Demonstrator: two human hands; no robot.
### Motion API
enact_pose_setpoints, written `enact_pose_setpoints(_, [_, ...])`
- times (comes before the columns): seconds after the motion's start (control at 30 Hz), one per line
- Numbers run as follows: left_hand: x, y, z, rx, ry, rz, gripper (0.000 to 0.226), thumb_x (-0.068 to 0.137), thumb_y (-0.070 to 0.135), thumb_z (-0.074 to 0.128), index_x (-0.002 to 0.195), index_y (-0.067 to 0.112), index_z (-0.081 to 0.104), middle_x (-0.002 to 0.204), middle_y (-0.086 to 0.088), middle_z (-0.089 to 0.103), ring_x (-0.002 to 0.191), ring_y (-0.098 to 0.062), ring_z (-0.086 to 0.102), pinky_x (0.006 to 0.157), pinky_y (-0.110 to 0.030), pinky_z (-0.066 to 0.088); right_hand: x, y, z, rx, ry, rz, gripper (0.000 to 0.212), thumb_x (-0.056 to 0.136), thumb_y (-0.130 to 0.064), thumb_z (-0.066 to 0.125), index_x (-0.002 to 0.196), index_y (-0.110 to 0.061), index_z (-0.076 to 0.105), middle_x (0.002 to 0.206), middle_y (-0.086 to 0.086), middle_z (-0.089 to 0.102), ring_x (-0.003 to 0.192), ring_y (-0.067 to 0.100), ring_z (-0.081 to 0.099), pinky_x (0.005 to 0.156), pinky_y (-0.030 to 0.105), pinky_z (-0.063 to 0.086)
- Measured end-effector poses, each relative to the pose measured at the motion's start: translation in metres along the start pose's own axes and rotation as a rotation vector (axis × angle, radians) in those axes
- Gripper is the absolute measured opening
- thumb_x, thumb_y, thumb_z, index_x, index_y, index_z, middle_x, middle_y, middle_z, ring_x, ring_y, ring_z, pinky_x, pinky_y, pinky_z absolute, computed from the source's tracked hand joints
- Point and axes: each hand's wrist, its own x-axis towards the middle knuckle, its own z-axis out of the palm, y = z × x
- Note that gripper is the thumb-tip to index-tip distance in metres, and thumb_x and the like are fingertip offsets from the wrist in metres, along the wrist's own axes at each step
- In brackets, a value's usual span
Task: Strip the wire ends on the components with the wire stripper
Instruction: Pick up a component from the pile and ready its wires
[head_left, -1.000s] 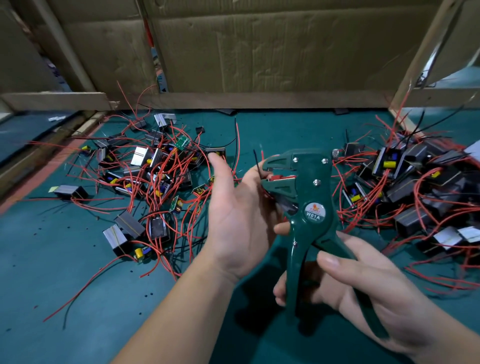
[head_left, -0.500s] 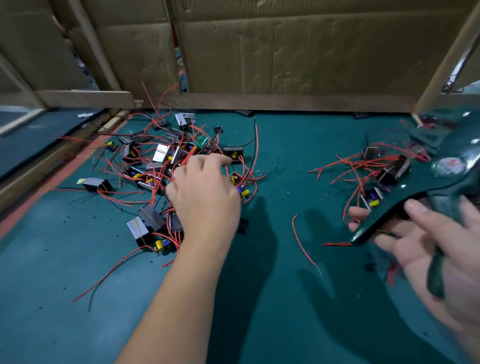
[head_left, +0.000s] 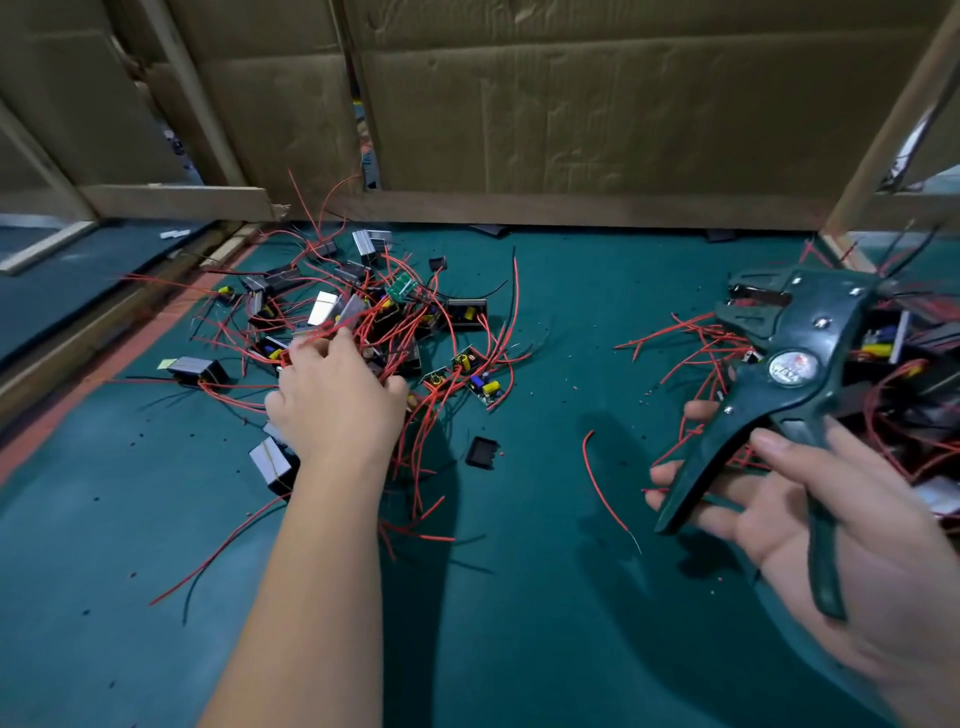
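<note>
A tangled pile of small components with red wires (head_left: 395, 332) lies on the green mat at the left. My left hand (head_left: 332, 400) reaches palm-down into this pile, fingers curled among the wires; whether it grips one is hidden. My right hand (head_left: 810, 519) holds the dark green wire stripper (head_left: 779, 374) by its handles, jaws pointing up and left, above a second heap of components (head_left: 904, 358) at the right edge. The stripper's handles stand spread apart.
A loose red wire (head_left: 602, 488) and a small black cap (head_left: 482, 452) lie on the green mat (head_left: 519, 597) between the piles. Cardboard sheets (head_left: 597, 104) and wooden rails wall off the back. A wooden ledge runs along the left.
My left hand left the stripper's jaws and went left and forward into the left pile. My right hand swung the stripper away to the right. A loose red wire now lies on the mat.
</note>
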Motion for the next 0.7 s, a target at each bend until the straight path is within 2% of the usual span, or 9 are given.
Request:
enact_pose_setpoints(0.03, [0.001,0.000,0.001,-0.015,0.015,-0.005,0.049,0.082,0.046,0.061,0.122,0.019,0.056,0.132,-0.013,0.045,0.116,-0.036,0.047,0.095,-0.043,0.031,-0.022,0.000,0.001,-0.098,-0.100,-0.062,0.028,0.079,-0.011,0.048,0.102,-0.017,0.064,0.105,0.019,0.063,0.078,0.048,0.064,0.073,0.066,0.051])
enact_pose_setpoints(0.07, [0.002,0.000,0.001,-0.042,0.032,-0.017,0.048,0.083,0.053,0.059,0.117,0.020,0.060,0.129,-0.013,0.047,0.115,-0.035,0.047,0.095,-0.043,0.030,-0.012,-0.010,0.005,-0.135,-0.119,-0.012,0.028,0.079,-0.011,0.049,0.102,-0.017,0.064,0.104,0.019,0.063,0.078,0.047,0.064,0.073,0.067,0.051])
enact_pose_setpoints(0.13, [0.004,0.000,0.002,-0.104,0.066,-0.048,0.046,0.087,0.059,0.052,0.110,0.022,0.065,0.123,-0.014,0.051,0.114,-0.035,0.046,0.096,-0.044,0.027,-0.003,-0.011,0.012,-0.212,-0.068,0.017,0.029,0.079,-0.012,0.050,0.104,-0.017,0.064,0.105,0.020,0.063,0.078,0.047,0.065,0.073,0.068,0.050])
enact_pose_setpoints(0.23, [0.005,0.001,0.006,-0.107,0.069,-0.068,0.030,0.093,0.046,0.050,0.107,0.023,0.064,0.120,-0.015,0.054,0.116,-0.037,0.043,0.096,-0.044,0.026,-0.007,-0.009,0.008,-0.217,-0.071,0.004,0.031,0.077,-0.015,0.055,0.106,-0.017,0.063,0.105,0.020,0.063,0.079,0.047,0.065,0.073,0.069,0.049])
enact_pose_setpoints(0.33, [0.005,0.001,0.009,-0.118,0.060,-0.053,0.012,0.088,0.034,0.053,0.091,0.026,0.060,0.096,-0.004,0.061,0.113,-0.035,0.041,0.092,-0.043,0.023,-0.002,-0.008,0.011,-0.209,-0.081,0.074,0.033,0.072,-0.018,0.061,0.105,-0.016,0.064,0.104,0.019,0.064,0.079,0.048,0.064,0.073,0.071,0.048])
enact_pose_setpoints(0.4, [0.004,0.003,0.008,-0.188,0.104,-0.056,0.013,0.084,0.037,0.057,0.092,0.027,0.058,0.084,0.001,0.062,0.111,-0.033,0.042,0.094,-0.044,0.022,-0.001,-0.006,0.008,-0.210,-0.082,0.069,0.032,0.073,-0.018,0.061,0.105,-0.015,0.063,0.104,0.019,0.064,0.079,0.049,0.064,0.073,0.070,0.048])
enact_pose_setpoints(0.57, [-0.002,0.007,0.005,-0.366,0.247,-0.001,0.034,0.083,0.045,0.054,0.116,0.036,0.046,0.081,0.010,0.065,0.107,-0.028,0.045,0.101,-0.048,0.019,-0.002,-0.004,0.008,-0.200,-0.064,0.075,0.027,0.077,-0.013,0.055,0.102,-0.016,0.066,0.104,0.018,0.065,0.078,0.048,0.065,0.072,0.068,0.050])
enact_pose_setpoints(0.63, [-0.001,0.008,0.004,-0.396,0.221,-0.003,0.029,0.087,0.049,0.048,0.113,0.038,0.054,0.083,0.011,0.065,0.111,-0.026,0.043,0.104,-0.048,0.018,-0.002,-0.005,0.010,-0.191,-0.064,0.083,0.027,0.078,-0.013,0.054,0.101,-0.016,0.067,0.103,0.017,0.065,0.078,0.047,0.065,0.071,0.067,0.051])
enact_pose_setpoints(0.7, [0.001,0.008,0.004,-0.417,0.171,-0.018,0.025,0.090,0.046,0.042,0.099,0.036,0.063,0.082,0.011,0.063,0.114,-0.026,0.042,0.106,-0.049,0.017,-0.002,-0.005,0.011,-0.182,-0.082,0.085,0.029,0.076,-0.016,0.057,0.103,-0.016,0.066,0.104,0.017,0.065,0.079,0.047,0.065,0.070,0.063,0.052])
